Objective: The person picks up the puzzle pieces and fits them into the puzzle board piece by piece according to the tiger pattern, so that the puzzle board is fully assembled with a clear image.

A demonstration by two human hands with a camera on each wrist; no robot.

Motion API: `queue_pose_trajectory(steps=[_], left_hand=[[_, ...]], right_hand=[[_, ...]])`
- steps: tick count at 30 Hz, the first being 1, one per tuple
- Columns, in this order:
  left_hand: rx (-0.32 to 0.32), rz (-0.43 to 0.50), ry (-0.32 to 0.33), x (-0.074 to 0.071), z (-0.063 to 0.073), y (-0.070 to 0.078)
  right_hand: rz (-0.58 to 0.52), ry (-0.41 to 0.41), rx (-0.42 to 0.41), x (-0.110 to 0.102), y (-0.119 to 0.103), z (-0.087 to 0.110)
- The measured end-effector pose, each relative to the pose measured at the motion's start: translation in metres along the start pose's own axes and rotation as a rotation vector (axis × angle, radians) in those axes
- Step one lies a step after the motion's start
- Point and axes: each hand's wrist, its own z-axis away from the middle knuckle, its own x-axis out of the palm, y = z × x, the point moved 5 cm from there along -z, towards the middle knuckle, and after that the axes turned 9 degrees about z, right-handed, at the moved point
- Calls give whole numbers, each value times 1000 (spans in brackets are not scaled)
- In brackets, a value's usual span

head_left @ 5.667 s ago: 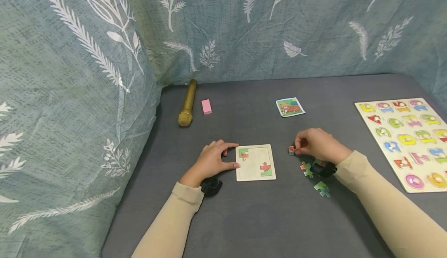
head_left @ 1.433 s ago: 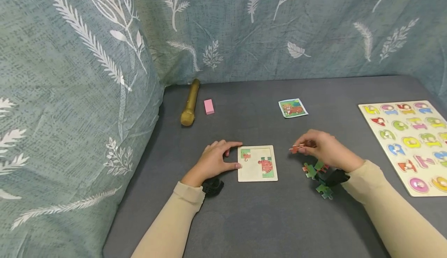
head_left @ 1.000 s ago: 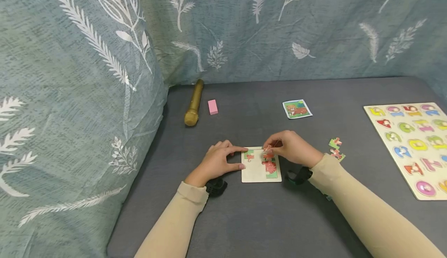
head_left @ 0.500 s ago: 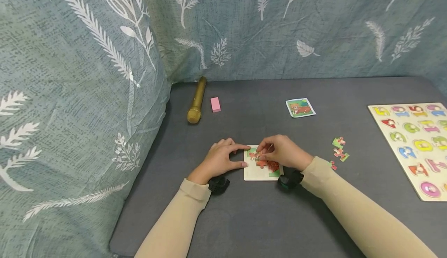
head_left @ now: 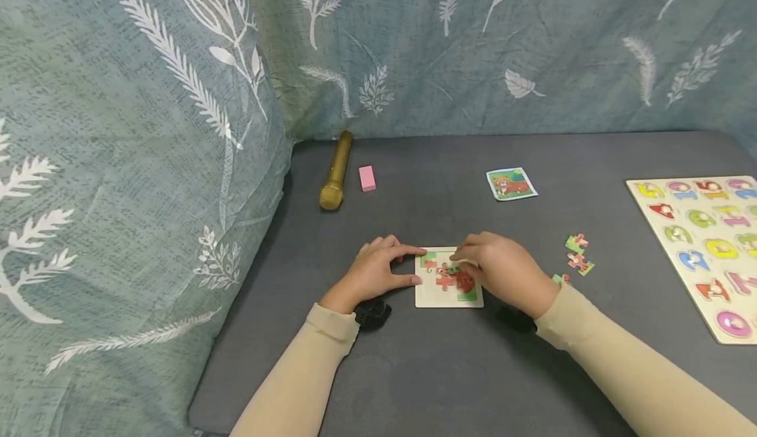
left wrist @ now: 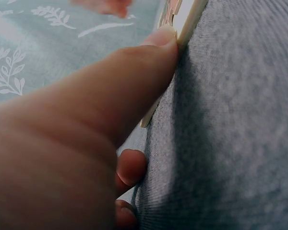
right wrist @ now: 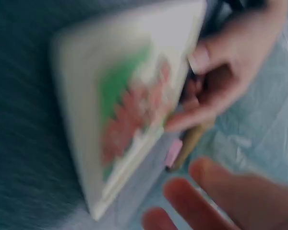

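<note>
A small square wooden puzzle tray (head_left: 436,298) lies on the grey table. Inside it are a green-and-red piece in the upper left corner, a red jigsaw piece (head_left: 445,279) near the middle, and joined red-and-green pieces (head_left: 466,283) at the right. My left hand (head_left: 372,273) touches the tray's left edge with thumb and extended index finger; in the left wrist view the thumb (left wrist: 134,72) presses on that edge. Above the tray's right side hovers my right hand (head_left: 505,269), partly covering it. Its fingers are apart and hold nothing in the blurred right wrist view.
Several loose jigsaw pieces (head_left: 578,263) lie to the right, partly behind the right forearm. Farther right is a wooden number board (head_left: 704,279). A picture card (head_left: 511,184), a pink block (head_left: 367,178) and a gold microphone (head_left: 335,174) lie toward the back curtain.
My right hand has carried a red jigsaw piece from the right into the tray and let it go, then drawn back slightly rightward. My left hand has stayed at the tray's edge.
</note>
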Motion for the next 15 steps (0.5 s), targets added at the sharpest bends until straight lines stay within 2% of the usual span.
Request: queue_pose_trajectory(steps=[3,5,15], left_hand=[[0,-3,5,-1,0,0],[2,-7,9,-2,0,0],[-7,2,2,2,-3,1]], right_hand=[[72,-29,-120,5,-10,12],[99,-35,-158,11,-12,17],[161,-77,-168,16,-10,26]])
